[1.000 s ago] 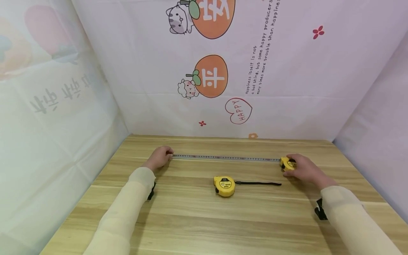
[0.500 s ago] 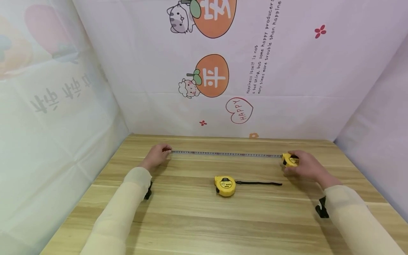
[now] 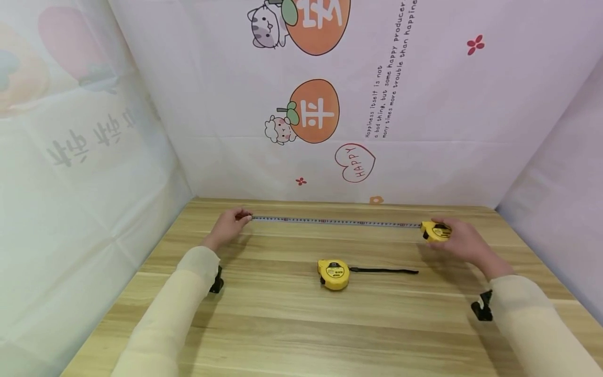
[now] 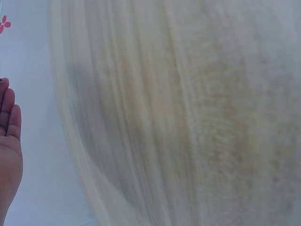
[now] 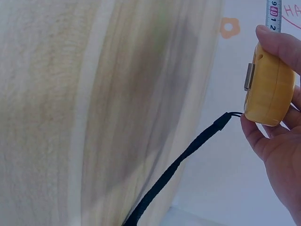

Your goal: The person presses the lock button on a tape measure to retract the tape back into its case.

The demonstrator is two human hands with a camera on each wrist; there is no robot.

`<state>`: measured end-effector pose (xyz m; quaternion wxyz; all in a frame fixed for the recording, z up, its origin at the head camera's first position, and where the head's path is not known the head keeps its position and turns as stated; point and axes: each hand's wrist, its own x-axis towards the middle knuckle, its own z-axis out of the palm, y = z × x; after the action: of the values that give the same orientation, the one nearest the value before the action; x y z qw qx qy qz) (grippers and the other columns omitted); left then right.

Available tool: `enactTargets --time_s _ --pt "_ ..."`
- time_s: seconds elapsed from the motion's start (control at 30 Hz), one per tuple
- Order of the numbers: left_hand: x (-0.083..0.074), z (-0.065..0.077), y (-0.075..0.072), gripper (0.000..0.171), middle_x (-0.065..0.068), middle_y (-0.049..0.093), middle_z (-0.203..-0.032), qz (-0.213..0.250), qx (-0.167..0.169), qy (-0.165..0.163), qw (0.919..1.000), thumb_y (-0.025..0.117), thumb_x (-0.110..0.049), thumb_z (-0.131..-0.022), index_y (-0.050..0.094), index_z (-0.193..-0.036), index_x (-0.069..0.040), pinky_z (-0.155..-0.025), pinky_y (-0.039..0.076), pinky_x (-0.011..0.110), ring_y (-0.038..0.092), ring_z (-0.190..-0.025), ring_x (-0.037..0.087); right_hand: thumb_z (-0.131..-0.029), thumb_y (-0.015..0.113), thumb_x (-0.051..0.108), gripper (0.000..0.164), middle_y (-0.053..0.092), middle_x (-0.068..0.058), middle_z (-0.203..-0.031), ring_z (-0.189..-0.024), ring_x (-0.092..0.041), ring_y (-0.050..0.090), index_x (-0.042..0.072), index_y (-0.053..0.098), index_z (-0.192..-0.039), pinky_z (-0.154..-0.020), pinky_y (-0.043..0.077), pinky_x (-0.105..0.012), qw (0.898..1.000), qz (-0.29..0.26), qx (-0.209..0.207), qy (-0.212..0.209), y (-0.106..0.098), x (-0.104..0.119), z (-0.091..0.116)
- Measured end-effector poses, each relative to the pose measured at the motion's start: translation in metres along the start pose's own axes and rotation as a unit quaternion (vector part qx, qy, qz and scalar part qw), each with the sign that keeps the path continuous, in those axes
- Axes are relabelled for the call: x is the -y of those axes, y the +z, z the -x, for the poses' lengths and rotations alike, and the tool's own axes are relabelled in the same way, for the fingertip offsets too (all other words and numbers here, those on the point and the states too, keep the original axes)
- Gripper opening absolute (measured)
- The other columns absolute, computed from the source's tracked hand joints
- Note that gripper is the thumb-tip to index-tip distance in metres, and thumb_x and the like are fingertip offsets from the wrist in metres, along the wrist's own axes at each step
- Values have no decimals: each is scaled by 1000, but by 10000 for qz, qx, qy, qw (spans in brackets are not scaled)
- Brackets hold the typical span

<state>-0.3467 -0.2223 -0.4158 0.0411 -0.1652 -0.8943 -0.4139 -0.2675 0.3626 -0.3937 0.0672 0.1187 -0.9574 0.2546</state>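
Observation:
At the far left of the table, my left hand [image 3: 228,228] pinches the free end of a tape measure's pulled-out blade [image 3: 330,221]. The blade runs straight and taut across to the yellow case of this tape measure [image 3: 433,231], which my right hand [image 3: 464,243] grips. In the right wrist view, thumb and fingers wrap the case [image 5: 269,92], a metal clip shows on its side, and a black wrist strap [image 5: 176,165] hangs down. Only the edge of my left hand [image 4: 9,150] shows in the left wrist view, its fingertips cut off.
A second yellow tape measure [image 3: 335,275] lies mid-table, its black strap [image 3: 386,270] stretched out to the right. Printed white cloth [image 3: 414,173] walls in the wooden table [image 3: 301,335] at the back and both sides.
Both hands have moved away from the body towards the back cloth, taking the stretched blade along. The right hand has also shifted right, so more blade shows. The second tape measure stays put.

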Motion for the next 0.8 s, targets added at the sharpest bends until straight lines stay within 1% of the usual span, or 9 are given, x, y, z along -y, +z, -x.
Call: enactTargets --time_s 0.1,0.2,0.3,0.43,0.57,0.6,0.8 --pt "-3 2 -2 27 14 63 -115 200 -65 -4 9998 51 -16 -103 61 -123 0 -91 48 45 58 -108 29 -79 83 20 74 52 -34 -124 -99 -41 55 -10 46 -136 -78 47 -51 10000 -52 -60 -24 -3 1 2" --pt "-5 3 -5 27 14 63 -116 393 -92 -99 9991 51 -17 -103 61 -122 -1 -92 47 45 57 -110 30 -80 82 19 73 52 -33 -125 -100 -41 55 -9 46 -137 -78 46 -50 9998 -158 -97 -29 -7 4 3" --pt "-6 4 -8 26 14 63 -115 502 -131 -174 9985 51 -18 -103 61 -121 -2 -91 47 45 57 -111 33 -81 81 26 76 52 -31 -125 -100 -39 55 -6 45 -139 -78 47 -48 9996 -277 -77 38 -12 7 5" --pt "-8 4 -10 26 17 62 -115 667 -194 -206 9974 52 -18 -103 62 -120 -1 -88 48 42 56 -111 38 -80 81 38 81 53 -30 -125 -99 -37 56 -4 46 -139 -76 47 -45 9996 -253 -83 69 -16 12 7" --pt "-12 6 -13 27 19 62 -114 773 -263 -152 9965 53 -17 -102 62 -120 1 -85 47 40 55 -108 40 -79 81 40 82 52 -31 -125 -98 -37 55 -5 47 -139 -76 45 -46 9998 -138 -135 31 -20 17 8" --pt "-12 6 -14 27 19 62 -113 818 -279 -146 9961 53 -17 -102 62 -120 1 -85 47 41 55 -108 41 -79 81 41 82 52 -30 -125 -97 -37 55 -4 47 -139 -75 45 -46 9998 -106 -133 40 -21 17 8" --pt "-12 8 -18 27 20 62 -113 1083 -321 -79 9936 55 -16 -101 62 -120 2 -89 45 52 53 -108 44 -80 82 34 77 54 -29 -123 -96 -36 55 -4 49 -138 -74 45 -45 9999 -97 -128 -20 -27 22 10"
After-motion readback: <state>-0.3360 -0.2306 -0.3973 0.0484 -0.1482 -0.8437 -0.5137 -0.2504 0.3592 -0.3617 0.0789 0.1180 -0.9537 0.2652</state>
